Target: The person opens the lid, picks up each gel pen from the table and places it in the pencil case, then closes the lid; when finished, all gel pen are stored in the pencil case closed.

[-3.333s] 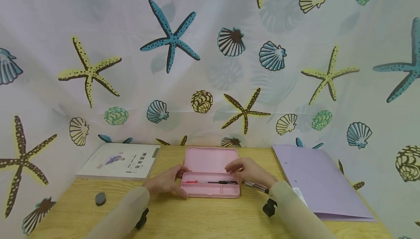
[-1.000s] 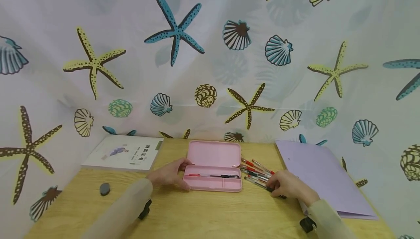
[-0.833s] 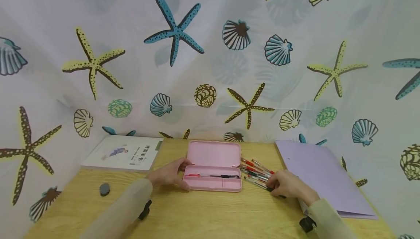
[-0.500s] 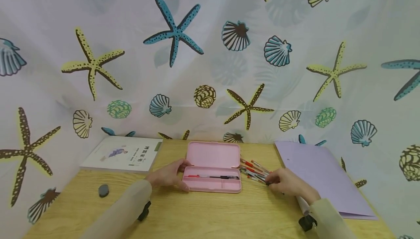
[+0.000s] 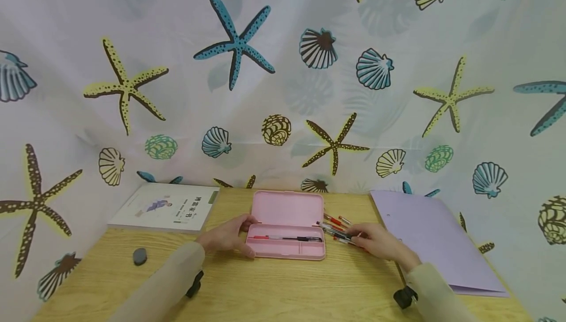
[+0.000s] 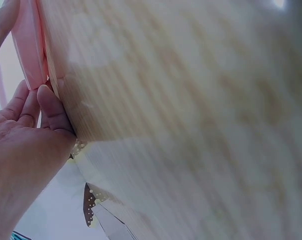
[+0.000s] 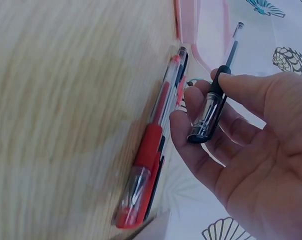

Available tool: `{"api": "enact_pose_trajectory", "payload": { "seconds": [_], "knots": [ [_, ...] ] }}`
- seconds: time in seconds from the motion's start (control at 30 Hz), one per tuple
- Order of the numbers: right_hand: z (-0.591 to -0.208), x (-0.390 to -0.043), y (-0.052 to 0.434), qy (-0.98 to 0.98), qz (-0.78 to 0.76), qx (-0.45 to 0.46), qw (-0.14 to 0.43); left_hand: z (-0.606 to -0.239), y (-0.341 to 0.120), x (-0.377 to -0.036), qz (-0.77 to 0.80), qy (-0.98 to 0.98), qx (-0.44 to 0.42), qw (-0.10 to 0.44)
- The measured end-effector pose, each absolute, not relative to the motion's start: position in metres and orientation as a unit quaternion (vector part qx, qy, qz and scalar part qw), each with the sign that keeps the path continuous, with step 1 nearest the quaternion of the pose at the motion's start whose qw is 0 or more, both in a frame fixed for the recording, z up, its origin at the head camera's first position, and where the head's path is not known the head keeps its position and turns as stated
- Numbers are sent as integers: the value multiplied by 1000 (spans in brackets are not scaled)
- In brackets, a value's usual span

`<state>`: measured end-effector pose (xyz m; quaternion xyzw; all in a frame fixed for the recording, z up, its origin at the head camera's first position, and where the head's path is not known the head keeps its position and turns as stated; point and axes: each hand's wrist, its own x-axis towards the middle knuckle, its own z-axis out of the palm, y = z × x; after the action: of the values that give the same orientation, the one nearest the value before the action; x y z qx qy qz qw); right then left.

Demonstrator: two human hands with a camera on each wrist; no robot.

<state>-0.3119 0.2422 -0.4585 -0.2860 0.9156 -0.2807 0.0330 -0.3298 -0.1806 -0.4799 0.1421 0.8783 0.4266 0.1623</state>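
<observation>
An open pink pencil case (image 5: 283,211) lies mid-table with a red pen and a black pen (image 5: 305,238) end to end in its tray. My left hand (image 5: 244,236) grips the case's left end, thumb inside and fingers along the front; in the left wrist view its fingertips (image 6: 48,102) press the pink case (image 6: 28,50). My right hand (image 5: 360,237) pinches a black pen (image 7: 213,102) between thumb and fingers just right of the case, tip toward the case. Several red and black pens (image 5: 334,221) lie loose beneath it, and these pens (image 7: 153,155) fill the right wrist view.
A white book (image 5: 165,207) lies at the back left, a small grey eraser (image 5: 139,256) at the front left. A lilac folder (image 5: 429,238) covers the right side. A starfish-and-shell curtain (image 5: 239,51) hangs behind the wooden table (image 5: 283,287).
My right hand went from the case to the pen pile, took up a black pen and moved left with it toward the case. The left hand has stayed on the case.
</observation>
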Motion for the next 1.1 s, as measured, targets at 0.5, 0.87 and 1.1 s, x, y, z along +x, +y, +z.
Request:
{"api": "enact_pose_trajectory", "payload": {
  "seconds": [0.5, 0.87, 1.1],
  "knots": [
    [-465, -322, 202, 914, -270, -304, 8, -481, -181, -330, 424, 880, 138, 161],
    [-467, -331, 174, 907, -275, -316, -35, -481, -180, -333, 421, 882, 136, 162],
    [-463, -337, 154, 909, -292, -297, -2, -483, -181, -335, 432, 876, 133, 170]
  ]
}}
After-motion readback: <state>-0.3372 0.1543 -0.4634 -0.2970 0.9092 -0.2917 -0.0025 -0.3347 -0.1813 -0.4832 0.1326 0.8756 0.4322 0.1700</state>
